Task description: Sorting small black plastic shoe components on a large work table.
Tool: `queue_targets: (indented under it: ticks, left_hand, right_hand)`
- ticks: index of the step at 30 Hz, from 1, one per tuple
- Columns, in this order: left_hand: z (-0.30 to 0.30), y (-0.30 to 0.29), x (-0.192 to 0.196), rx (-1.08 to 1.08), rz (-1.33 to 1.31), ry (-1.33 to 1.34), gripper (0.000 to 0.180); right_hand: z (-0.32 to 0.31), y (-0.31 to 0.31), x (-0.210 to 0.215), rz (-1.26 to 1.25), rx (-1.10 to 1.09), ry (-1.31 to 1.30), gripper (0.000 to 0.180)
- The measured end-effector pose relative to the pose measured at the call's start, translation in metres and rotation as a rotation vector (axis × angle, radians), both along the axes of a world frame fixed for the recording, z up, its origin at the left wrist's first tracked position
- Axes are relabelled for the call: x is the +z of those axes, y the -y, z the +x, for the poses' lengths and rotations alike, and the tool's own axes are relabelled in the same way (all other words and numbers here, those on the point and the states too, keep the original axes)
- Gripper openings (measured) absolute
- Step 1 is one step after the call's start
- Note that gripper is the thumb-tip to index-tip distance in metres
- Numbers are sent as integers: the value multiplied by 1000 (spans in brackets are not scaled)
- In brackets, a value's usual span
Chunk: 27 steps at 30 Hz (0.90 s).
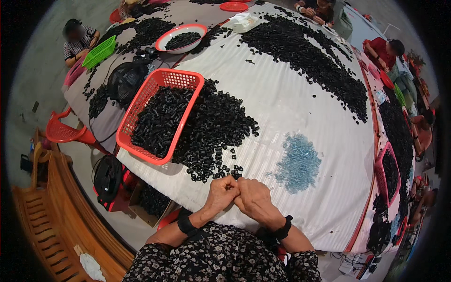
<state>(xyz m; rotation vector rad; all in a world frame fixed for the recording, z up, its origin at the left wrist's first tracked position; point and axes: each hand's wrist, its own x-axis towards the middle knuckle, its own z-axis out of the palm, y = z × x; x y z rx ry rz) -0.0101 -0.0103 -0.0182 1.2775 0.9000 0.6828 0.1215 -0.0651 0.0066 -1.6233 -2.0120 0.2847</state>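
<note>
My flower-print clothing [221,256] comes nearest, against the edge of the broad, white-covered desk [268,105]. On my left stands a red basket [181,81] full of small black pieces, and a loose black heap [213,124] spreads against its right side. Well apart to the right lies a pale-blue pile [299,163]. My left hand [221,191] and right hand [253,196] meet just before the heap, fingers pinched; I cannot tell what they grip.

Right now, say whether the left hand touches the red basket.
Apart: the head view shows white cloth and black pieces between the left hand and the basket.
</note>
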Motion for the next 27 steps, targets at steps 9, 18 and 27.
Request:
queue_targets:
  ticks: [9, 18, 27]
  left_hand:
    - [5, 6, -4, 68, 15, 11, 10]
    - [-3, -4, 1, 63, -259, 241, 8]
    - [-32, -53, 38, 166, 50, 157, 15]
  right_hand:
    - [-2, -4, -15, 196, -22, -98, 26]
    - [17, 1, 25, -105, -35, -331, 28]
    - [81, 34, 1, -21, -323, -270, 6]
